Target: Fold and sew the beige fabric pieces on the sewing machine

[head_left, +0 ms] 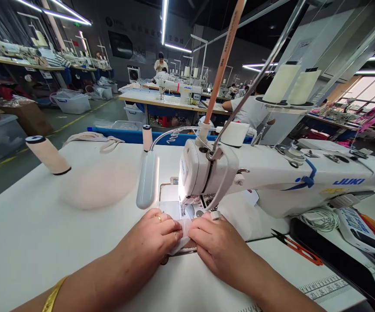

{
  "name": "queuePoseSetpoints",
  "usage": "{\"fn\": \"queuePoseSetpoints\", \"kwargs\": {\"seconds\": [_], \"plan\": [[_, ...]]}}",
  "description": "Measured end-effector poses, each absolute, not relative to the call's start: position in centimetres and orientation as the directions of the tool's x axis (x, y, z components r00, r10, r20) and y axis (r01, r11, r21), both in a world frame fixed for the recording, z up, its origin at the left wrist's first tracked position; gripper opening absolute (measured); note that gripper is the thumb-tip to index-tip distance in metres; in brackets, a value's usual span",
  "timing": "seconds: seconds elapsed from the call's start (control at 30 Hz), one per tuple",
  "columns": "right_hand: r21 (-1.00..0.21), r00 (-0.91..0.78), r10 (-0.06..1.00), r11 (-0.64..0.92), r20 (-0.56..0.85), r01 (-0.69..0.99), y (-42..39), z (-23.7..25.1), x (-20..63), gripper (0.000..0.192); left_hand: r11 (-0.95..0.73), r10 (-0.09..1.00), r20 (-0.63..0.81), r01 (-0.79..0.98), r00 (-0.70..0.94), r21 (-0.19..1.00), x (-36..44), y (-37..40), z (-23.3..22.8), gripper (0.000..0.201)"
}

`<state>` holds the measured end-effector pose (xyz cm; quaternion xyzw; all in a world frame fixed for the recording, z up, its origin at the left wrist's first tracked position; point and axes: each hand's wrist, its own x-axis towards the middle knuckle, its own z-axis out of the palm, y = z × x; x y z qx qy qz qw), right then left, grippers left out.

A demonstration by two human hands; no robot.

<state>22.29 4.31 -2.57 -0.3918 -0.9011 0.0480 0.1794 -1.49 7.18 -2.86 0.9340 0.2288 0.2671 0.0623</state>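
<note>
A white JUKI sewing machine (272, 177) stands on the white table (28, 234). In front of its needle area (194, 208) lies a small white fabric piece (181, 236). My left hand (155, 238), with a ring on one finger, pinches the fabric's left side. On the right side, my right hand (220, 247) presses the fabric flat with its fingers. Both hands meet just before the presser foot. A yellow band sits on my left forearm (54, 294).
A cream thread cone (47, 155) lies tilted at the table's left, near a pale fabric pile (99, 184). A gooseneck lamp (147, 180) hangs beside the machine head. Red-handled snips (299, 249) lie to the right. Other people work at tables behind.
</note>
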Motion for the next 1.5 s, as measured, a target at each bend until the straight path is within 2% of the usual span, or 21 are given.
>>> {"fn": "queuePoseSetpoints", "kwargs": {"seconds": [0.4, 0.77, 1.1, 1.23, 1.33, 1.5], "plan": [[-0.229, -0.592, 0.712, 0.691, 0.378, 0.685, 4.8, -3.4, 21.9, 0.035, -0.910, 0.410, 0.507, 0.382, 0.759, 0.163, -1.6, 8.1, -2.6, 0.031], [-0.193, -0.572, 0.708, 0.683, 0.415, 0.705, 5.2, -3.9, 21.9, 0.039, -0.897, 0.436, 0.504, 0.407, 0.746, 0.173, -1.6, 8.5, -2.8, 0.027], [-0.209, -0.517, 0.752, 0.629, 0.409, 0.749, 5.7, -4.3, 21.8, 0.039, -0.882, 0.455, 0.502, 0.452, 0.736, 0.136, -1.5, 9.3, -3.0, 0.027], [-0.208, -0.498, 0.755, 0.618, 0.426, 0.759, 5.8, -4.5, 22.0, 0.040, -0.869, 0.486, 0.478, 0.462, 0.731, 0.177, -1.5, 9.2, -2.8, 0.028], [-0.201, -0.520, 0.726, 0.650, 0.451, 0.733, 5.4, -4.2, 21.6, 0.038, -0.840, 0.542, 0.425, 0.474, 0.725, 0.264, -1.9, 9.2, -2.2, 0.016], [-0.164, -0.620, 0.665, 0.726, 0.416, 0.668, 5.3, -3.8, 21.2, 0.028, -0.754, 0.656, 0.371, 0.550, 0.658, 0.359, -2.6, 9.8, -1.7, 0.025]]}}
